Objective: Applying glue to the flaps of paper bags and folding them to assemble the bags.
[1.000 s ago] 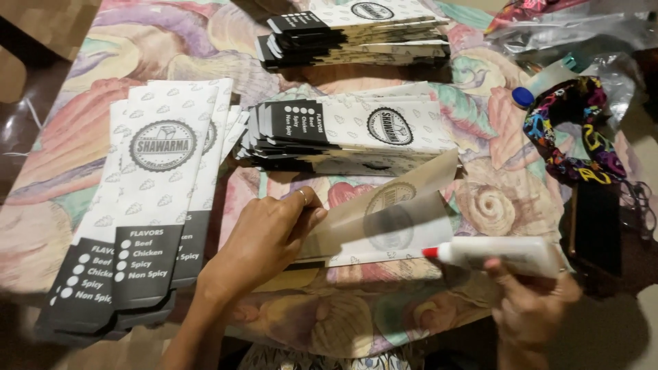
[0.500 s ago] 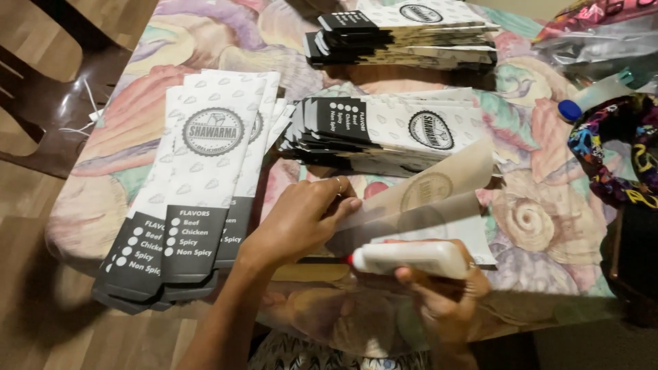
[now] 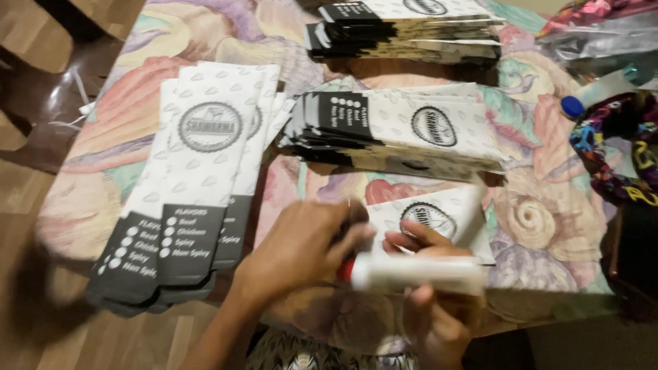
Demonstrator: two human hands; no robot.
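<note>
My right hand (image 3: 439, 301) grips a white glue stick (image 3: 418, 272) held sideways, its red cap end (image 3: 345, 269) pointing left. My left hand (image 3: 295, 250) is at that red end, fingers curled around it. Under both hands lies a flat white paper sleeve (image 3: 439, 219) with a round dark logo, on the floral tablecloth (image 3: 541, 219). The frame is blurred around the hands.
A fanned pile of flat white-and-black sleeves (image 3: 185, 185) lies to the left. Two more stacks (image 3: 397, 130) (image 3: 411, 27) sit beyond. A blue-capped bottle (image 3: 572, 106), a multicoloured band (image 3: 617, 151) and plastic wrap (image 3: 603, 27) are at the right. Wooden floor (image 3: 41, 226) lies left.
My left hand left the sleeve and moved onto the glue stick's red end. The right hand brought the stick left and inward. The raised sleeve flap now lies flatter.
</note>
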